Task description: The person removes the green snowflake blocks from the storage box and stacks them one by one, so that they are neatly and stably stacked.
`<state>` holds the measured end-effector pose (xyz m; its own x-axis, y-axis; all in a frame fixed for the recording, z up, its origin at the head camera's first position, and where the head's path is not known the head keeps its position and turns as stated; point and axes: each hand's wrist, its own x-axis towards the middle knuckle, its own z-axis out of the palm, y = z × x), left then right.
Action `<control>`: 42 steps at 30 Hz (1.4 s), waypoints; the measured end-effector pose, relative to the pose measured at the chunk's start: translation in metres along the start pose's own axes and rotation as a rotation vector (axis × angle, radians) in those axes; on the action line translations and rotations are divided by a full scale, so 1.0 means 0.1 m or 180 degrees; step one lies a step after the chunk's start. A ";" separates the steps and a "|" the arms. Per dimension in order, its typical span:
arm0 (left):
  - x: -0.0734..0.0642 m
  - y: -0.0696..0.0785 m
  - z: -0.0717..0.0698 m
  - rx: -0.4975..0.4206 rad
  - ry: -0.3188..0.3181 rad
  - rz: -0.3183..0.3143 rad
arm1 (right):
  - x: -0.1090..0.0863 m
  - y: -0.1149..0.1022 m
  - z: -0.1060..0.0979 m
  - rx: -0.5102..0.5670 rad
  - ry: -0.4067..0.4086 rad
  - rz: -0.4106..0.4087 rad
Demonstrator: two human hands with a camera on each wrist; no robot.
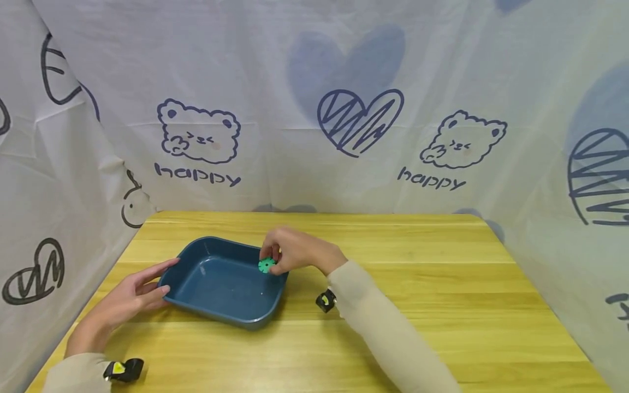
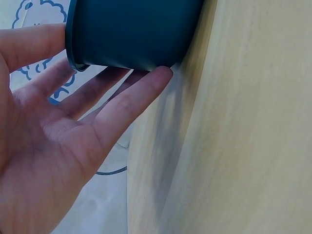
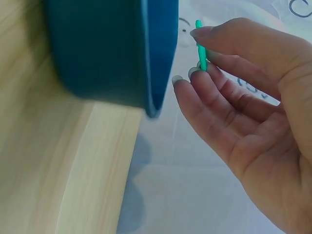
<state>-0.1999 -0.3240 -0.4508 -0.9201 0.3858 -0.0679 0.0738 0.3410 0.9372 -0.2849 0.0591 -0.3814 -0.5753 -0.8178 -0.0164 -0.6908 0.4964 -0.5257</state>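
A dark blue plastic basin (image 1: 223, 315) with rounded corners stands on the table. At its left end my left hand (image 1: 132, 292) holds the rim; in the left wrist view, fingers (image 2: 134, 100) reach along the outer wall. Above the basin's right side, my right hand (image 1: 290, 251) pinches a green notched plastic disc (image 1: 267, 266) with a hole in its middle. The right wrist view shows that disc (image 3: 201, 51) edge-on between thumb and fingertips, just past the basin's rim (image 3: 152, 105).
The wooden table (image 1: 417, 305) has a light yellow grain. Behind it and along both sides hangs a white cloth (image 1: 280, 164) with bear and heart drawings. A black strap device (image 1: 125, 370) sits at the left wrist, another (image 1: 326, 301) at the right.
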 end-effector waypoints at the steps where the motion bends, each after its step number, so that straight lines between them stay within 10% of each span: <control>1: 0.00 0.00 0.00 0.0011 0.0003 0.0008 | -0.05 0.02 -0.01 0.0003 0.0021 0.0012; 42: -0.02 -0.02 -0.01 0.0229 0.0039 0.0025 | -1.59 0.55 0.06 0.0242 0.0674 0.0622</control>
<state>-0.1983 -0.3263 -0.4519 -0.9240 0.3782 -0.0559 0.1082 0.3990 0.9105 -0.2282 0.2147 -0.4129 -0.7783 -0.6259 0.0502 -0.5278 0.6087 -0.5924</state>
